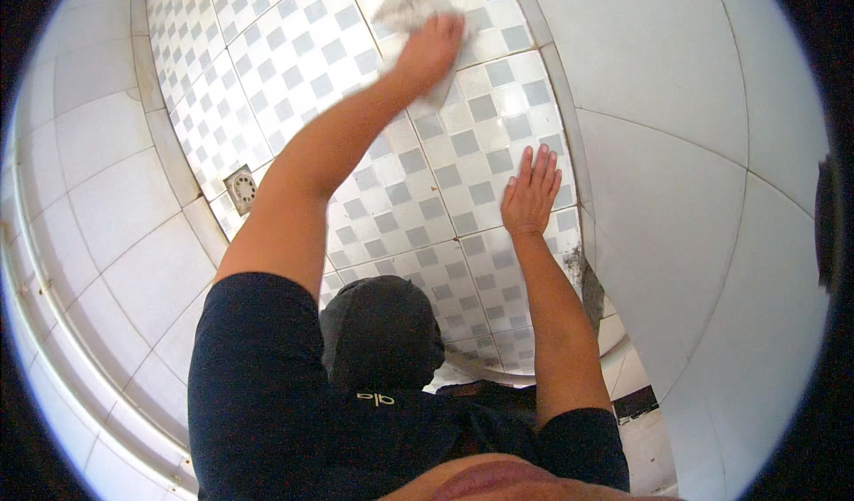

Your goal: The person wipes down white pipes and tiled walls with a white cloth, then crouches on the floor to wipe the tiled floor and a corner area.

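Observation:
My left hand (pixel 432 50) reaches far forward, gripping a pale, dirty cloth (pixel 437 92) against the checkered tile floor (pixel 393 201). Hand and cloth are both blurred, and the hand hides part of the cloth. Nearer to me on the right, my right hand (pixel 532 197) lies palm down on the same grey-and-white tiles. Its fingers point forward with the thumb out to the side, and nothing is in it.
A square floor drain (pixel 241 189) sits by the left edge, past my left forearm. White tiled walls flank the floor, with pipes (pixel 100 421) along the left one. A dark, rounded clothed shape (pixel 381 331), probably my knee, is below me. A broken, dirty edge (pixel 590 287) shows beside my right forearm.

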A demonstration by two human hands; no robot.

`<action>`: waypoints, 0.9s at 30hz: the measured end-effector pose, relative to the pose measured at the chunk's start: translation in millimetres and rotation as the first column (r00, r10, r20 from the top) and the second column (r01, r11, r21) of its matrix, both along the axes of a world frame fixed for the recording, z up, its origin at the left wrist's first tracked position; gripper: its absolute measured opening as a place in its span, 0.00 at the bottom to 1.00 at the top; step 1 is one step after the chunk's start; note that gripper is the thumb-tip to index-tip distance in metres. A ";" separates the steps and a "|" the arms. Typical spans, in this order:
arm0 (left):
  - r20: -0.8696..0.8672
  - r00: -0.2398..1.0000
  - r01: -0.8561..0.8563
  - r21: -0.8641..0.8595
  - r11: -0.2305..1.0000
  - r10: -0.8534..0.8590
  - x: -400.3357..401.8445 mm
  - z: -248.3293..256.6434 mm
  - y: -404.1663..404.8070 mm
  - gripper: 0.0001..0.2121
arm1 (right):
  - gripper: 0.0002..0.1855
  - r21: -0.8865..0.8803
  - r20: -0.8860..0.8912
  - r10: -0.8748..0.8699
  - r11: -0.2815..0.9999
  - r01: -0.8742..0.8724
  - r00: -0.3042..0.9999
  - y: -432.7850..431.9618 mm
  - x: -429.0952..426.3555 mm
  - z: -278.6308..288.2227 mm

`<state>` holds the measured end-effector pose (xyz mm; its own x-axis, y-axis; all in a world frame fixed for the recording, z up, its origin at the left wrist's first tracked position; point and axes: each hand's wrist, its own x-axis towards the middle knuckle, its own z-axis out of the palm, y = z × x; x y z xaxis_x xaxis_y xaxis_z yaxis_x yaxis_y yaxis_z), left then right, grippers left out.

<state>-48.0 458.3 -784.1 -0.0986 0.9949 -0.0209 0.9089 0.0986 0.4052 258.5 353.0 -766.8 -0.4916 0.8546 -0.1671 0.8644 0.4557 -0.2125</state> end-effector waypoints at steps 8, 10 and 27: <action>0.144 0.971 -0.170 -0.130 0.977 0.188 7.8 5.3 68.4 0.13 | 0.39 0.040 0.043 0.026 0.999 -0.028 0.999 3.6 7.9 -4.2; -0.206 0.973 0.094 -0.042 0.995 -0.101 37.5 -26.6 -2.9 0.17 | 0.39 0.020 0.040 0.045 0.999 -0.045 0.998 1.5 -1.2 -3.1; 0.129 0.983 0.140 -0.050 0.989 -0.133 53.0 24.9 15.9 0.12 | 0.36 0.000 0.006 -0.005 1.000 0.005 1.000 2.8 7.1 -2.2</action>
<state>4.9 474.2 -759.2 0.0454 0.9955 -0.0827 0.8581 0.0036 0.5135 265.6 355.8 -769.0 -0.4865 0.8569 -0.1702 0.8679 0.4516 -0.2070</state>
